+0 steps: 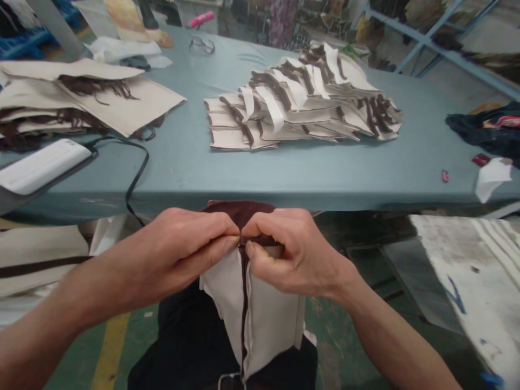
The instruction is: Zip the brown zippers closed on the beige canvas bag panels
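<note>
A cream fabric piece (274,319) with dark brown edging hangs between my hands, over my lap. My left hand (179,252) pinches its top edge at the brown seam, thumb against forefinger. Right beside it, my right hand (286,246) pinches the same edge, and the fingertips of both hands nearly touch. The brown strip (244,309) runs down from the pinch point through the middle of the piece. Behind my fingers shows a maroon-brown fabric part (244,211). A small metal frame (229,381) sits near the piece's lower end.
Across the blue-covered table (182,173) lies a pile of cream pieces with brown trim (300,103). More cream panels (150,103) are stacked on the left, near a white device (44,165) with a black strap. Glasses (202,46) rest at the back. A stained white board (471,281) stands at right.
</note>
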